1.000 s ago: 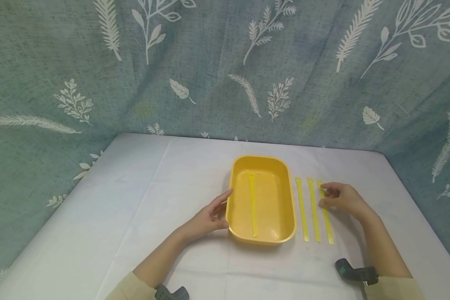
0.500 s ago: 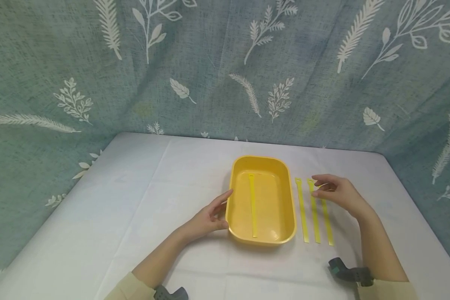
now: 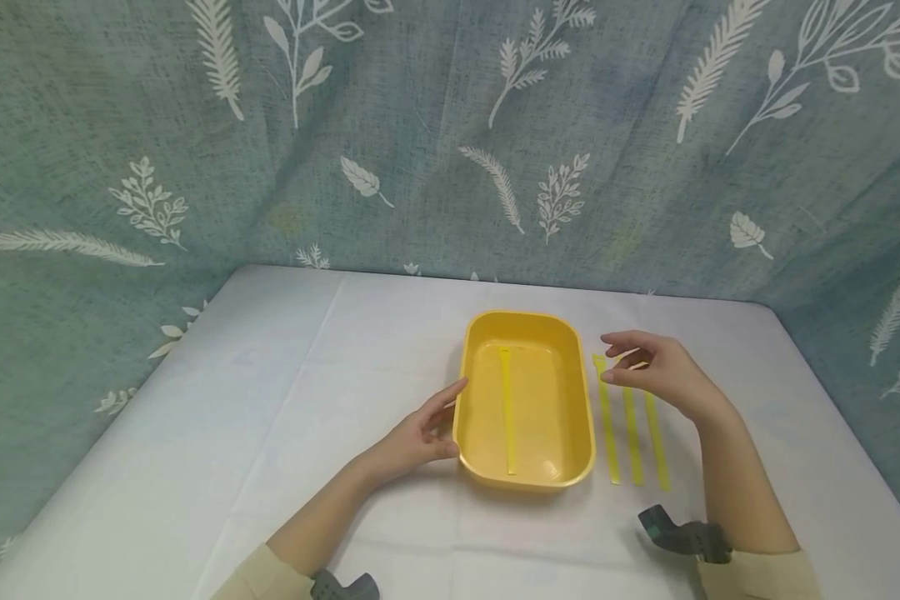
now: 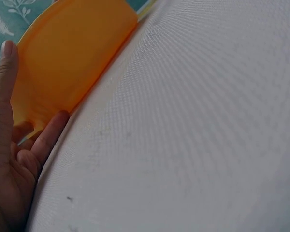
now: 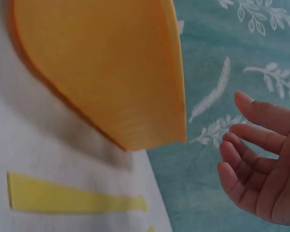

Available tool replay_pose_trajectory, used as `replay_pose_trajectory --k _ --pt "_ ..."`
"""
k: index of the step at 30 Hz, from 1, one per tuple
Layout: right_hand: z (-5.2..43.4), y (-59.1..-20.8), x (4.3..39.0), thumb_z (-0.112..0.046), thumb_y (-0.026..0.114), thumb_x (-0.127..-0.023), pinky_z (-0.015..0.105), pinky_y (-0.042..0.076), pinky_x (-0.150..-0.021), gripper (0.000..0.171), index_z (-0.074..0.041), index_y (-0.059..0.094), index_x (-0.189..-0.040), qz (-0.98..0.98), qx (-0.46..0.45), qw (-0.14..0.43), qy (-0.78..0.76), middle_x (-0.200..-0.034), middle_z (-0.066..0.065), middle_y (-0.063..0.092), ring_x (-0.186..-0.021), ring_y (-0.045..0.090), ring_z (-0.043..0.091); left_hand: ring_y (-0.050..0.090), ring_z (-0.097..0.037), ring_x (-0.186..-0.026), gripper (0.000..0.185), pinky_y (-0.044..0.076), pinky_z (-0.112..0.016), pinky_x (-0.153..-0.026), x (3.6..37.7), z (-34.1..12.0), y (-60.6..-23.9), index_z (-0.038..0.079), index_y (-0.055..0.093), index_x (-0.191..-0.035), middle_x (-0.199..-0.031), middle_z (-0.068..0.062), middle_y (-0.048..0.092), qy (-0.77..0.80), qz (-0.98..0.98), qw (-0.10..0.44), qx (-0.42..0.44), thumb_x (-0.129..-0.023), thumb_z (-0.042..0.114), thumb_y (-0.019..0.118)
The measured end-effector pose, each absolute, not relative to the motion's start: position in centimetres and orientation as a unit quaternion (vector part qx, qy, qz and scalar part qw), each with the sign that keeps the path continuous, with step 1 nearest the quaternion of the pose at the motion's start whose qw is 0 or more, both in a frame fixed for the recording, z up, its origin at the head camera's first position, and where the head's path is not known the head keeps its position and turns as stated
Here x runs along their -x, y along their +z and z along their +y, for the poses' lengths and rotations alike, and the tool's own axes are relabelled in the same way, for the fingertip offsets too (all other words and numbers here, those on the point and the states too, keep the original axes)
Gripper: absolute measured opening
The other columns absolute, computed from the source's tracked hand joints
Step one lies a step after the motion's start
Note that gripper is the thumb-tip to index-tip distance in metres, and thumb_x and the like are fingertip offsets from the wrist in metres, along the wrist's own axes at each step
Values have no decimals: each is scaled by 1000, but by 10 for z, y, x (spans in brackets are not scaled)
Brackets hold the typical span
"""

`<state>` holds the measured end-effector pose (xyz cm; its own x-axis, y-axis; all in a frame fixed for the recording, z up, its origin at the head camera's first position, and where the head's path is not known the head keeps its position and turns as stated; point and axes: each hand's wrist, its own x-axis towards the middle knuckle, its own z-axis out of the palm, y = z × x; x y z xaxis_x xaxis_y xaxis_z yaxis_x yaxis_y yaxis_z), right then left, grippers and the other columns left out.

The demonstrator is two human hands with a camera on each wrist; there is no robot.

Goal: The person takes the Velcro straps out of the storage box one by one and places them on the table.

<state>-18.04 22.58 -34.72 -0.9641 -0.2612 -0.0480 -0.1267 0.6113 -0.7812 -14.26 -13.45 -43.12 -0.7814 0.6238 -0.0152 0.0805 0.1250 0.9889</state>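
A staged recording booth rather than a lived-in room: a teal fabric backdrop printed with white leaves and ferns curtains off three sides of a desk draped in plain white cloth, with small grey cameras strapped at the person's wrists.

No readable text, label, brand or number shows anywhere here: the yellow plastic tray, the yellow strips and the leaf-printed teal cloth backdrop carry none.
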Motion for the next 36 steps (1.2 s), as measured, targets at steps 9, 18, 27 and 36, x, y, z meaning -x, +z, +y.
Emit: replay_pose_trajectory --k 9,18,27,36 --pt "208 -328 181 -38 74 -73 26 51 -77 59 -14 55 -123 883 113 110 -442 -112 11 58 -95 56 22 20 -32 -137 86 47 -28 -91 139 -133 -419 20 14 -147 -153 -7 9 616 713 225 -249 -80 27 68" --pt "193 -317 189 -31 76 -72 26 50 -78 60 -8 54 -124 864 140 165 -455 -109 15 58 -92 57 20 21 -31 -137 84 47 -27 -90 139 -133 -420 19 14 -147 -153 -5 10 619 710 225 -251 -82 17 67" --pt "175 -311 203 -20 77 -72 26 50 -76 56 -8 56 -122 833 184 189 -486 -100 12 59 -89 55 19 19 -30 -138 83 45 -31 -95 139 -132 -419 24 16 -146 -153 -3 10 613 716 229 -241 -82 16 67" --pt "156 -307 213 -20 77 -72 27 50 -78 54 -10 57 -121 807 189 202 -522 -99 9 59 -90 54 19 19 -30 -137 82 44 -33 -96 137 -132 -416 23 17 -146 -153 -1 11 612 719 227 -239 -82 15 67"
